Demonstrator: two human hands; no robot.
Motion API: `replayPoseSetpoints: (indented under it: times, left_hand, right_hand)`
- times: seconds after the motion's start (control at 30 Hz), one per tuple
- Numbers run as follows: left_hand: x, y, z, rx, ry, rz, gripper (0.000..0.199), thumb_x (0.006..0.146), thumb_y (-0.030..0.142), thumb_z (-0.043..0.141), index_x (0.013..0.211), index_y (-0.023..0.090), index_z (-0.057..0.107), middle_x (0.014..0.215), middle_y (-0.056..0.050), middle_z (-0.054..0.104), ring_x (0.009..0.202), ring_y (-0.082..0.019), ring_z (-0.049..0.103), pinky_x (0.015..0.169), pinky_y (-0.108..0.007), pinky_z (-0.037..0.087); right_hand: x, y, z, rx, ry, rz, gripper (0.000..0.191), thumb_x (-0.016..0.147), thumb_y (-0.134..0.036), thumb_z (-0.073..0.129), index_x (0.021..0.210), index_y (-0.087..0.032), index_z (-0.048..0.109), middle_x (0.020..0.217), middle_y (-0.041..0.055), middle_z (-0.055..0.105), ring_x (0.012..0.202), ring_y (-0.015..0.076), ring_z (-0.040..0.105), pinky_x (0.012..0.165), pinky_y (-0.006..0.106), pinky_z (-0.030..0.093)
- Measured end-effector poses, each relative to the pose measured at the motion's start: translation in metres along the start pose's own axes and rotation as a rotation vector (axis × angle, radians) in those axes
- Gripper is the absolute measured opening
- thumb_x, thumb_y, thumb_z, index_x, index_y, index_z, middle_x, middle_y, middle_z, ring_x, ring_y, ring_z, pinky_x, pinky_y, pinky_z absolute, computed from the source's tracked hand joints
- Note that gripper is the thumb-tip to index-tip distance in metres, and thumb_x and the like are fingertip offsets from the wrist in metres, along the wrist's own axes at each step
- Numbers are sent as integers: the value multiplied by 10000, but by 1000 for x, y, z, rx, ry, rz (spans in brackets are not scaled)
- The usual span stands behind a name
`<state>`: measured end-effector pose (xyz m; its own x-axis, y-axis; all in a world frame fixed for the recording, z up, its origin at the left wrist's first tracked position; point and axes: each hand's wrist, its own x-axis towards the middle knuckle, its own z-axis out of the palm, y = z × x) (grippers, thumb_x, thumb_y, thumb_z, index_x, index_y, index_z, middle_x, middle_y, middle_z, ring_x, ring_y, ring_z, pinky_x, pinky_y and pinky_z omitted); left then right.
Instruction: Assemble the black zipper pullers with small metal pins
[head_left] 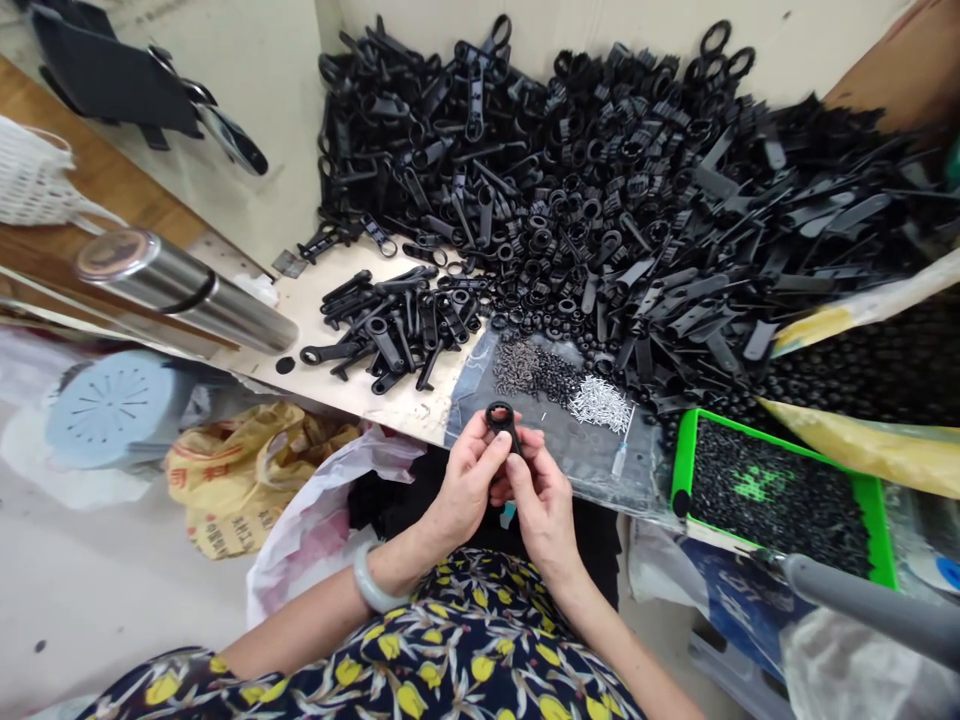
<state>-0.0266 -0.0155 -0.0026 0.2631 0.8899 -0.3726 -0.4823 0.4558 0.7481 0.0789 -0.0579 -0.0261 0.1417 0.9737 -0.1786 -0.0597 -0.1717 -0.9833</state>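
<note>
Between both hands, close to the table's front edge, is a black plastic handle with a ring end (501, 412). My left hand (471, 470) grips it near the ring, thumb on top. My right hand (538, 490) closes on its lower part, which the fingers mostly hide. Just beyond, on a dark mat (577, 455), lie a pile of small silver pins (600, 404) and heaps of tiny dark parts (517, 368). A thin tool with a clear, bluish handle (620, 455) rests right of the pins. Similar black ring-ended handles (390, 340) are piled to the left.
A large heap of black plastic parts (555, 190) fills the back. At right stands a green tray (681, 465) of small black pieces, with a grey bar (862, 595) before it. A steel flask (187, 290) is at left. Bags (225, 480) and a blue-grey stool (112, 410) sit below.
</note>
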Motion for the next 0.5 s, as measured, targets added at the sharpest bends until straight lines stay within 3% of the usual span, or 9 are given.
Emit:
replayPoseSetpoints:
  times: [0.17,0.27,0.4,0.5]
  left_hand:
    - [-2,0,0,-37,-20,-11,424,909,437,756,1214,190,596,1113,-113,782,652,-132,689,391,-150,362]
    - [-4,1,-2,-70,-22,-18,416,902,428,769,1205,195,606,1057,-99,788,761,-180,745,439,-159,404]
    - [-5,2,-6,-112,-34,-5,385,901,407,779,1182,194,624,984,-80,790,1066,-270,755,753,-281,588]
    - [-6,4,-9,-135,-25,-9,364,903,398,780,1167,195,633,955,-58,785,1152,-286,730,969,-393,572]
  right_hand:
    - [-1,-1,4,16,40,-11,374,998,-449,634,1292,-229,700,1278,77,741,1082,234,732,861,306,625]
    - [-3,2,5,30,42,7,412,972,-456,672,1320,-238,693,1292,79,738,1012,230,750,770,303,644]
    - [-4,5,3,-62,20,-14,432,939,-467,721,1312,-251,699,1197,67,763,895,209,748,671,280,625]
    - [-6,4,0,-215,-2,-88,448,917,-467,753,1304,-248,702,1084,54,775,860,205,736,718,288,612]
